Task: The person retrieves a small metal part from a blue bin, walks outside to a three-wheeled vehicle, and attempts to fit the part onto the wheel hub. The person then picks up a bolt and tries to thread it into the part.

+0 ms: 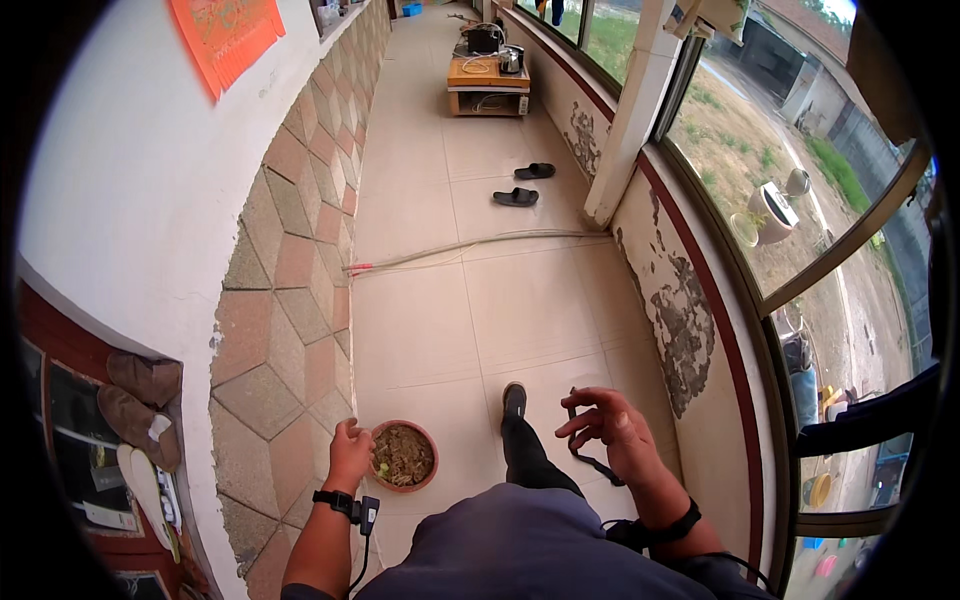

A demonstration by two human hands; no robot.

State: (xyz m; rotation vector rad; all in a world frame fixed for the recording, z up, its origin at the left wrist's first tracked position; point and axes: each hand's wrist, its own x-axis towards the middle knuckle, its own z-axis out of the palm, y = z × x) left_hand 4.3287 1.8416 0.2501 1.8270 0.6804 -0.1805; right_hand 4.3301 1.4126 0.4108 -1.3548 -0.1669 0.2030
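A round terracotta-coloured flowerpot stands on the tiled floor, holding brown soil and a small bit of green. Just left of its rim is my left hand, fingers curled in; whether anything is in them is hidden. My right hand is raised to the right of my leg, its fingers bent but apart, with nothing seen in the grasp. A thin black strap shows behind and below that hand; I cannot tell whether it touches the fingers. My dark shoe is between the hands.
A hose lies across the corridor floor ahead. Beyond it are two black slippers and a low wooden table bearing a kettle. A stone-clad wall runs along the left, a peeling wall under windows along the right.
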